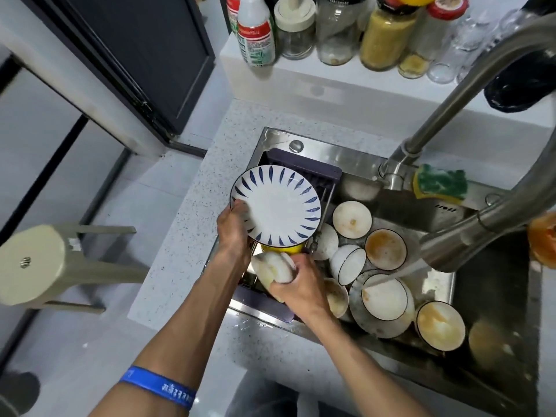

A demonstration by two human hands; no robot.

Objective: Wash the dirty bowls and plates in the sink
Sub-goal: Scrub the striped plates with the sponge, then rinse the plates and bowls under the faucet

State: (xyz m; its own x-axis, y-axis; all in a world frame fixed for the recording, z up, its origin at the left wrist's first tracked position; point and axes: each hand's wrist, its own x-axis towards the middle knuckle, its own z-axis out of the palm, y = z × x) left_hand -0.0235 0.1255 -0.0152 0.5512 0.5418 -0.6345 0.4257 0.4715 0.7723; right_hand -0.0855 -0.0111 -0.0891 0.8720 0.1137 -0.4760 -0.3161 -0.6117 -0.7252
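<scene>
The left hand [233, 227] has its grip closed on the lower left rim of a white plate with blue leaf marks [275, 206], thumb on the face, and holds it tilted above the dark drying rack [304, 173] that sits across the left end of the steel sink [496, 383]. The plate's face looks clean. Just below it, the right hand [296, 288] is closed around a pale, soapy sponge or cloth [272, 270], though which of the two it is cannot be told; a yellow item [281, 248] shows between plate and hand. To the right, in the sink basin, lie many dirty bowls [385, 249] and small dishes with orange-brown stains, some upright, some tipped on their sides and leaning on one another. Water runs from the faucet [469, 239] onto a white dish [383, 297] near the middle of the pile. A green and yellow scouring sponge [440, 185] rests on the back edge of the sink by the faucet base. Jars and bottles [301, 25] stand on the shelf behind, and the speckled tabletop [186, 236] runs along the sink's left side. A blue wristband [158, 389] circles the left forearm.
</scene>
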